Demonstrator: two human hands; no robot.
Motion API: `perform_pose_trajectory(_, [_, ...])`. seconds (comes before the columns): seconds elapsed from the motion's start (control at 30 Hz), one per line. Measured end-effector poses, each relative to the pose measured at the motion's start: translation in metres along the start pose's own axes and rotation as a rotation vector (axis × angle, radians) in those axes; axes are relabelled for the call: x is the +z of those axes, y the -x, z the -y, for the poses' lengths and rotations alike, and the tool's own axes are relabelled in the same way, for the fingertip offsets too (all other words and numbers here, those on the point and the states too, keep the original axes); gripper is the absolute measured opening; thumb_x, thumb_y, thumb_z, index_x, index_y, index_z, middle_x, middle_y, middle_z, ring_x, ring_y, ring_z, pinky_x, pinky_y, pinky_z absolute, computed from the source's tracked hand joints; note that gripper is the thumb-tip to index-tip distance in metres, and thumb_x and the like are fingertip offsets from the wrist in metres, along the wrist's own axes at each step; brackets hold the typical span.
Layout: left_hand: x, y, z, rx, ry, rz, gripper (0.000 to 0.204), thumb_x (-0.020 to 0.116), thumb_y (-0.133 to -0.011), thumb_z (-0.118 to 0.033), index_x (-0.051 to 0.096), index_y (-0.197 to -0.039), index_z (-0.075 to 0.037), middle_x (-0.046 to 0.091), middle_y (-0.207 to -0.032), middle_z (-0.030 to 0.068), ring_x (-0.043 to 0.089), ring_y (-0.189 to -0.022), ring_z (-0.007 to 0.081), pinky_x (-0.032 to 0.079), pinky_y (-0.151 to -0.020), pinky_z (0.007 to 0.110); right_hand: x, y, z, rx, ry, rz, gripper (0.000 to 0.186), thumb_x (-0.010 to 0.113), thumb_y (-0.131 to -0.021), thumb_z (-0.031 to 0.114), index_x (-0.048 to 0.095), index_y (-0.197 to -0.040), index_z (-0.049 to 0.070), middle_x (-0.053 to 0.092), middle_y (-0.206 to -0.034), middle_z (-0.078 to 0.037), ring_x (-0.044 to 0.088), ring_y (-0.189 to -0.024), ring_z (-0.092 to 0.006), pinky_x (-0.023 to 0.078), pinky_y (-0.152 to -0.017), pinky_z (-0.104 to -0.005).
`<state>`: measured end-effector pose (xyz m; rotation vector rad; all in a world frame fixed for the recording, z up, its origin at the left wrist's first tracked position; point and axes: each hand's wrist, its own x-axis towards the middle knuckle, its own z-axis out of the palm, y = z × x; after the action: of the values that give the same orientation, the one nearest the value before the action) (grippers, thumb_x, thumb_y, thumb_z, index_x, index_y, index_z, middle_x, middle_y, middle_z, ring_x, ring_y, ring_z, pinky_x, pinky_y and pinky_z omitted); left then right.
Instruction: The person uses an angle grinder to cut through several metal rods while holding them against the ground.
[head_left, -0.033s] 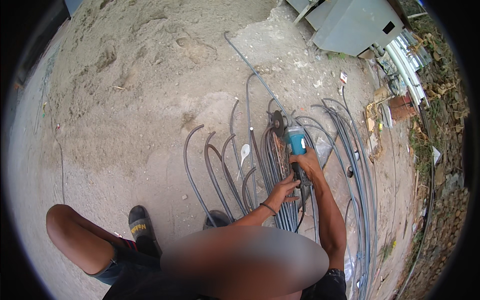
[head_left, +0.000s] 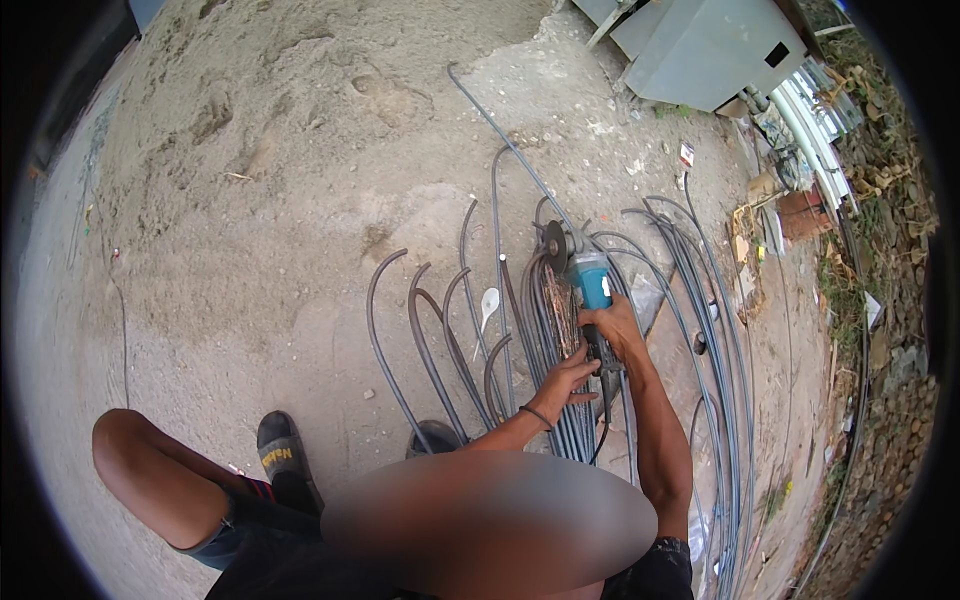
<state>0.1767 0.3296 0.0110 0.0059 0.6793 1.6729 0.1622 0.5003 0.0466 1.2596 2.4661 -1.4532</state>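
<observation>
A teal and black angle grinder (head_left: 594, 285) is gripped around its body by my right hand (head_left: 620, 328), arm stretched forward. My left hand (head_left: 572, 378) is at the grinder's black rear end, thumb and fingertips against it; part of that contact is hidden. The dark cutting disc (head_left: 555, 246) stands on edge at the curved part of a bundle of steel rods (head_left: 566, 425). Orange sparks (head_left: 562, 310) streak back from the disc along the rods towards my left hand. A black cord (head_left: 604, 415) trails from the grinder's rear.
Several bent rods (head_left: 381, 325) fan out on the left, and another rod bundle (head_left: 722, 340) lies right. A white spoon-shaped piece (head_left: 489, 305) rests between rods. My sandalled foot (head_left: 282, 450) is at lower left. A grey metal box (head_left: 700, 60) stands far right, near rubble and a brick (head_left: 803, 214).
The spark streaks along the rods look a little brighter and reach nearer my left hand. Both hands and the grinder stay in place.
</observation>
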Motion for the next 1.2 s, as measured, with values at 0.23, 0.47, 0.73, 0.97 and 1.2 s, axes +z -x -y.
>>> perform_pose_trajectory(0.23, [-0.003, -0.002, 0.004, 0.006, 0.001, -0.031, 0.084, 0.061, -0.096, -0.035, 0.008, -0.159, -0.015, 0.022, -0.160, 0.0164, 0.021, -0.148, 0.0363, 0.041, -0.109, 0.049, -0.001, 0.003, 0.009, 0.000, 0.012, 0.022, 0.040, 0.076, -0.060, 0.008, 0.064, -0.096, -0.005, 0.066, -0.079, -0.009, 0.060, -0.065, -0.0194, 0.049, -0.061, -0.0320])
perform_pose_trajectory(0.47, [-0.004, -0.003, 0.006, 0.006, 0.008, -0.024, 0.086, 0.062, -0.095, -0.036, 0.009, -0.160, -0.017, 0.028, -0.158, 0.0150, 0.027, -0.147, 0.0296, 0.043, -0.107, 0.047, 0.001, 0.007, 0.012, -0.012, 0.028, -0.011, 0.040, 0.075, -0.059, 0.008, 0.064, -0.095, -0.005, 0.066, -0.079, -0.010, 0.060, -0.067, -0.0204, 0.048, -0.062, -0.0325])
perform_pose_trajectory(0.73, [0.004, 0.004, 0.005, -0.011, -0.026, -0.029, 0.079, 0.062, -0.096, -0.032, 0.016, -0.159, -0.014, 0.032, -0.156, 0.0148, 0.030, -0.145, 0.0325, 0.044, -0.107, 0.046, -0.008, 0.016, 0.010, -0.038, -0.004, 0.012, 0.044, 0.075, -0.058, 0.008, 0.063, -0.099, -0.006, 0.065, -0.078, -0.010, 0.060, -0.063, -0.0200, 0.049, -0.058, -0.0324])
perform_pose_trajectory(0.97, [-0.007, 0.011, 0.008, 0.214, -1.339, -0.140, 0.044, 0.066, -0.084, -0.008, 0.063, -0.126, 0.005, 0.047, -0.146, 0.0215, 0.048, -0.128, 0.0384, 0.048, -0.102, 0.042, -0.047, 0.049, 0.002, 0.049, -0.252, -0.053, 0.039, 0.077, -0.060, 0.009, 0.064, -0.095, -0.004, 0.065, -0.077, -0.008, 0.062, -0.064, -0.0187, 0.048, -0.059, -0.0316])
perform_pose_trajectory(1.2, [-0.038, 0.031, 0.053, 0.376, -2.073, -0.097, 0.018, 0.061, -0.086, -0.004, 0.072, -0.095, 0.006, 0.043, -0.148, 0.0253, 0.043, -0.135, 0.0378, 0.033, -0.117, 0.046, -0.061, 0.079, -0.010, 0.104, -0.293, -0.117, 0.037, 0.078, -0.060, 0.009, 0.064, -0.092, -0.004, 0.065, -0.078, -0.009, 0.062, -0.063, -0.0195, 0.050, -0.059, -0.0318])
